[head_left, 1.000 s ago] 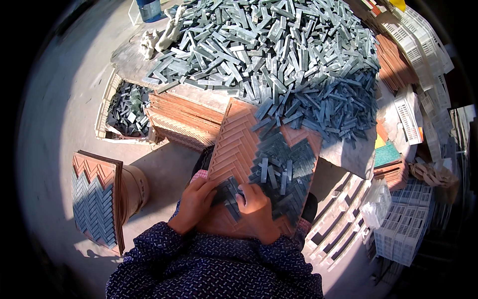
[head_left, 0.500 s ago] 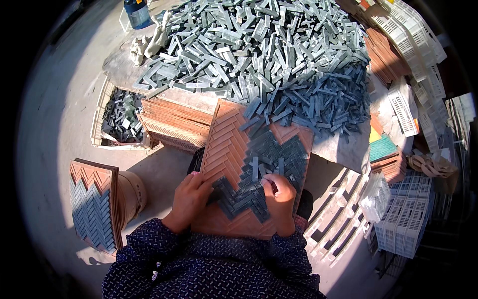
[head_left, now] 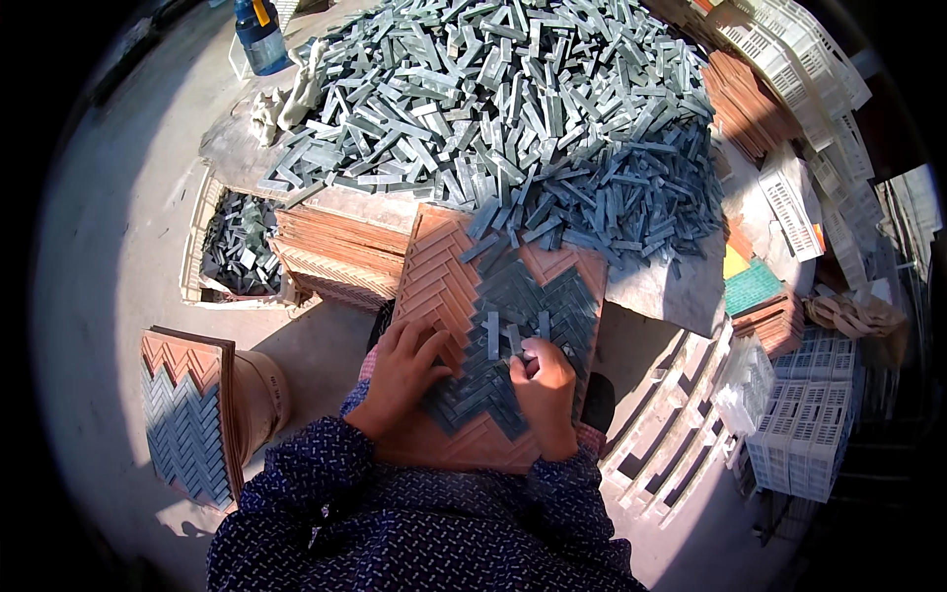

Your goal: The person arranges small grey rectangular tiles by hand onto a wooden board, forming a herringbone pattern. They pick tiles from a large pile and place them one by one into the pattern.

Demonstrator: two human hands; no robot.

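An orange herringbone mould board (head_left: 434,276) lies on my lap, partly filled with grey-blue tile strips (head_left: 533,306). My left hand (head_left: 402,373) rests flat on the board's lower left, fingers spread over the bare orange grooves beside the laid strips. My right hand (head_left: 543,380) is curled at the middle of the board, pinching a small grey strip (head_left: 515,340) among the loose ones. A large heap of grey strips (head_left: 513,109) covers the table just beyond the board.
A stack of orange mould boards (head_left: 335,252) and a tray of dark strips (head_left: 232,247) sit at left. A filled board (head_left: 182,414) leans on a cylinder. White crates (head_left: 809,434), more boards and a bottle (head_left: 258,35) ring the table.
Both hands moved up the board from its lower edge. The right hand shifted from the loose strips to the middle and closed on one strip; more strips sit in the pattern.
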